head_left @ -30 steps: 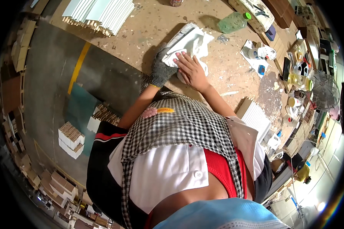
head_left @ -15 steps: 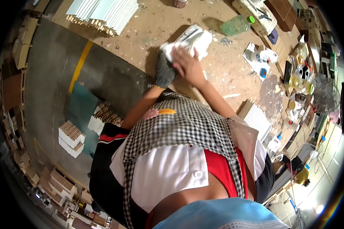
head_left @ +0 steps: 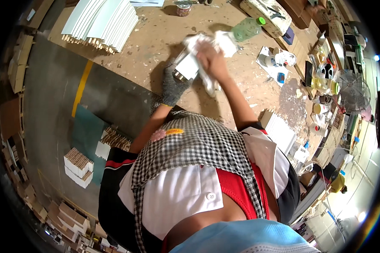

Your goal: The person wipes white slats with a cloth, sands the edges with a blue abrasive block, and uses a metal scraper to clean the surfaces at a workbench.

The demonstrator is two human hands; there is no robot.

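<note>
My left hand (head_left: 174, 86), in a grey knitted glove, grips a small set of white board pieces (head_left: 187, 67) above the workbench, with their brown ends toward me. Bare and slightly blurred, my right hand (head_left: 213, 61) is closed on a crumpled white cloth (head_left: 224, 43). Part of the cloth spreads beyond the fingers and part hangs down toward me. The cloth lies against the far right side of the pieces. My right fingertips are partly lost in the blur and the cloth.
White slats (head_left: 101, 25) stand stacked at the bench's far left. A green-capped bottle (head_left: 247, 30) lies beyond my right hand, near a white tub (head_left: 278, 59) on paper. More white boards (head_left: 278, 130) sit by my right elbow. A grey floor (head_left: 118, 76) borders the bench's left edge.
My right hand and the cloth have shifted off the top of the white pieces toward the right, uncovering their near end. The whole view has shifted slightly.
</note>
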